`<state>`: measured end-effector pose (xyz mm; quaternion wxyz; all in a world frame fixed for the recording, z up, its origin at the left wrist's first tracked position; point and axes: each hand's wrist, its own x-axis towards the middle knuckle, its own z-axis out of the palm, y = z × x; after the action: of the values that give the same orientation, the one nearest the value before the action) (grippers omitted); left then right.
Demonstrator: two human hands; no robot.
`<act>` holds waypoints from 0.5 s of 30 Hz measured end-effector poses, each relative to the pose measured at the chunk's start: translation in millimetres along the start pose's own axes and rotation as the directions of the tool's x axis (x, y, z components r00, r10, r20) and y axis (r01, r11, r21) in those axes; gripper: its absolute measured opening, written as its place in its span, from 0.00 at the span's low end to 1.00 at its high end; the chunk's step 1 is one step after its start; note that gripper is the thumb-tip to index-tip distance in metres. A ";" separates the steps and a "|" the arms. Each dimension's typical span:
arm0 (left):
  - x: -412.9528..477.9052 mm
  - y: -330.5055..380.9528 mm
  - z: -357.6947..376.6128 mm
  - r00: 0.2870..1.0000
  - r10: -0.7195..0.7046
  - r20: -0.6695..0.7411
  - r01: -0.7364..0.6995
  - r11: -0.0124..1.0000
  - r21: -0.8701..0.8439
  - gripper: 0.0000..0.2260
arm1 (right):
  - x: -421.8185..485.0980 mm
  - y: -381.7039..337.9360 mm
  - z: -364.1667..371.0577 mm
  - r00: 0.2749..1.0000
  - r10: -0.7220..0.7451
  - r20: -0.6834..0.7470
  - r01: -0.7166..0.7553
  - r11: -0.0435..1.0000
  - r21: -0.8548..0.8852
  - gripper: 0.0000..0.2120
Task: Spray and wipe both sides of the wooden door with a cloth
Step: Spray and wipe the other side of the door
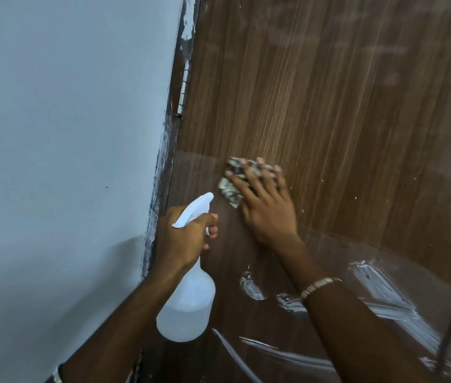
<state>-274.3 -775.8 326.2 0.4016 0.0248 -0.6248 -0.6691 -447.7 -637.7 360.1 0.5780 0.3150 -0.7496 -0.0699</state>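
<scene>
The wooden door (pixel 329 106) fills the right side of the head view, brown with vertical grain and white paint smears low down. My right hand (pixel 265 208) presses a patterned grey-and-white cloth (pixel 231 186) flat against the door with straight, spread fingers. My left hand (pixel 185 239) grips the neck of a white spray bottle (pixel 188 308), a finger curled on the trigger. The nozzle points up and right, toward the door just below the cloth.
A pale blue-grey wall (pixel 61 161) takes up the left side. The dark door frame (pixel 163 189) with white paint splatter runs between wall and door. A metal hinge (pixel 184 89) sits on the door's left edge, above both hands.
</scene>
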 end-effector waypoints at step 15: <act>27.6 -1.1 -20.8 0.997 0.045 -0.062 -0.042 0.998 0.057 0.02 | 19.0 -44.4 28.0 0.980 0.155 -0.121 -0.152 0.988 0.040 0.29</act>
<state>-282.4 -808.6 333.7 0.4348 0.0434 -0.6305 -0.6415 -458.3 -690.6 345.8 0.6221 0.2688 -0.7353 0.0061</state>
